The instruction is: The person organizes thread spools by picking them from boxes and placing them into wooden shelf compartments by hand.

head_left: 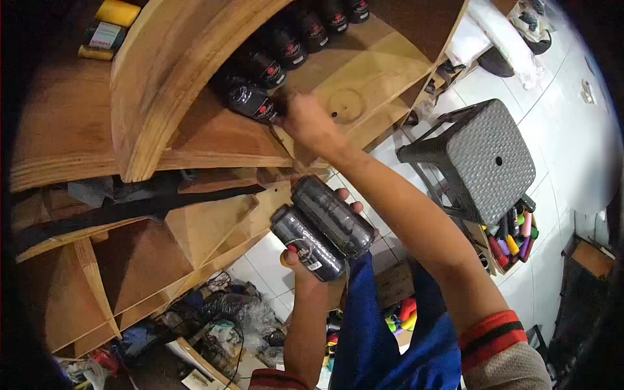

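Observation:
Two dark, plastic-wrapped bottles lie side by side in my left hand, whose fingers wrap round them from both sides. The lower-left bottle shows a red mark and a white label; the other bottle rests against it. My right hand reaches to the wooden shelf, beside the nearest dark bottle of a row. Its fingers are curled and blurred, and I cannot make out what they hold. Several similar bottles stand behind in that row.
A grey woven-pattern stool stands on the white tiled floor at the right. Below it is a box of coloured spools. Plastic-wrapped clutter lies at the lower left. A yellow spool sits at the upper left.

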### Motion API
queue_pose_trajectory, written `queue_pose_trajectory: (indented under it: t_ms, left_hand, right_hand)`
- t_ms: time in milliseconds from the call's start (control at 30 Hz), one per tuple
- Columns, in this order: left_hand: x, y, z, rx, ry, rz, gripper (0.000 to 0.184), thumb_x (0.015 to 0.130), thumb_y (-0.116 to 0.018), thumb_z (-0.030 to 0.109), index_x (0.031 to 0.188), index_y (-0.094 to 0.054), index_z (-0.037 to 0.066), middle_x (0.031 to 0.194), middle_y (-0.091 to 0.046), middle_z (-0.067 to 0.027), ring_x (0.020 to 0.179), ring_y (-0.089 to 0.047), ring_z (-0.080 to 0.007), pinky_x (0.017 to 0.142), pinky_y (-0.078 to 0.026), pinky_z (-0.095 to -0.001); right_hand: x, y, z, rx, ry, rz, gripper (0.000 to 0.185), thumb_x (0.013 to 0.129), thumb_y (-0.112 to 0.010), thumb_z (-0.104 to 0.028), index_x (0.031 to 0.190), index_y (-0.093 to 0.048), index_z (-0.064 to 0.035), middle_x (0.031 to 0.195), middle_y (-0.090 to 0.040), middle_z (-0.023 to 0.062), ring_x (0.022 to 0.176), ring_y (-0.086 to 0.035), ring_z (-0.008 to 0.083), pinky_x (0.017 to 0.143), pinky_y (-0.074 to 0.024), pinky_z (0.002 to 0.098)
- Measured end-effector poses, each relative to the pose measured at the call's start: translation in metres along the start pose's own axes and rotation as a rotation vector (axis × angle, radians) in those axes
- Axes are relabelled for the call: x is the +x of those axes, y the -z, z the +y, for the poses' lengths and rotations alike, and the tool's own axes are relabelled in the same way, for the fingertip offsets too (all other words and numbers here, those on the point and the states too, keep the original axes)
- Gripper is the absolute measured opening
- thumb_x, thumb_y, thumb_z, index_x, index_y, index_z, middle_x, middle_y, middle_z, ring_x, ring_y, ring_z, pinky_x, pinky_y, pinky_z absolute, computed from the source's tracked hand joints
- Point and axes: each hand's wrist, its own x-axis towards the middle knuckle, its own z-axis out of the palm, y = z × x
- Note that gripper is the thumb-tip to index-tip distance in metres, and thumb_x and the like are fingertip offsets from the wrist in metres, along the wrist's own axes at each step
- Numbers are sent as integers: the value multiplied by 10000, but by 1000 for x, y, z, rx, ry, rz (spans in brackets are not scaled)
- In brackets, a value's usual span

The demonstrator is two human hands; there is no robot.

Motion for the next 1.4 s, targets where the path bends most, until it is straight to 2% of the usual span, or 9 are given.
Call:
queue_pose_trajectory:
  t_ms: [233, 333, 533, 633, 667, 767, 833, 1133, 1400]
  left_hand:
    - [8, -9, 10, 158, -89, 222, 1034, 600, -836, 378, 1422, -257, 140, 1421, -298, -182, 1310, -302, -406, 986, -315, -666]
    - [0, 8, 20, 205, -81, 439, 860, 597, -799, 230, 1327, -386, 40, 1263, -508, -152, 1164, -501, -334, 1013, -403, -454]
    - [18, -13, -3, 190, 26, 495, 676, 684, -740, 144, 1278, -431, 46, 1150, -563, -109, 1082, -557, -275, 900, -489, -404]
    - [16, -20, -10, 296, -48, 628, 586, 713, -718, 93, 1237, -457, 56, 1080, -581, -99, 1006, -591, -253, 836, -520, -389]
    - [21, -22, -11, 343, -49, 651, 552, 723, -709, 74, 1218, -466, 59, 1055, -586, -93, 976, -600, -240, 816, -527, -381]
    - [32, -18, -20, 539, -103, 737, 451, 732, -708, 15, 1133, -505, 58, 998, -599, -57, 892, -605, -163, 782, -518, -312]
    - [34, -11, -24, 590, -88, 706, 443, 723, -721, 18, 1115, -517, 52, 1003, -597, -52, 888, -600, -150, 786, -503, -289]
    - [34, -7, -11, 1088, -75, 671, 467, 688, -733, -10, 1092, -500, 19, 982, -586, -49, 837, -577, -113, 757, -481, -245]
    - [45, -21, -11, 969, -272, 812, 357, 753, -688, -31, 1052, -509, 46, 919, -569, -31, 776, -566, -114, 710, -483, -253]
  right_hand:
    - [-35, 119, -37, 211, -139, -473, 344, 764, -718, -318, 939, -636, -34, 776, -641, 133, 717, -631, 265, 644, -491, 348]
    - [-81, 167, -53, 176, -220, -726, 548, 693, -788, -389, 1036, -607, -1, 893, -647, 114, 789, -643, 203, 672, -519, 313]
    - [-138, 164, -28, 154, -127, -355, 691, 631, -832, -200, 1223, -523, -20, 1137, -590, 141, 981, -607, 218, 834, -494, 316]
    - [-146, 171, -20, 859, -493, -285, 632, 727, -722, -134, 1290, -457, -26, 1129, -592, 141, 975, -603, 207, 832, -473, 294]
    - [-150, 171, -3, 976, -425, -342, 527, 822, -558, -146, 1317, -422, -30, 1158, -566, 143, 1033, -559, 187, 861, -438, 283]
    - [-161, 148, 4, 954, -496, -268, 475, 904, -492, -304, 1268, -478, 1, 1182, -550, 112, 1072, -527, 207, 940, -389, 306]
    - [-156, 148, -6, 647, -386, -253, 405, 928, -431, -239, 1256, -505, -12, 1181, -545, 161, 1104, -515, 258, 957, -375, 321]
    - [-131, 162, -13, 130, -287, -532, 594, 657, -771, -227, 1159, -563, 13, 1042, -630, 210, 956, -623, 323, 866, -469, 367]
    - [-74, 120, -14, 151, -34, -90, 592, 652, -795, -212, 1147, -564, 17, 1060, -607, 210, 965, -603, 341, 830, -478, 373]
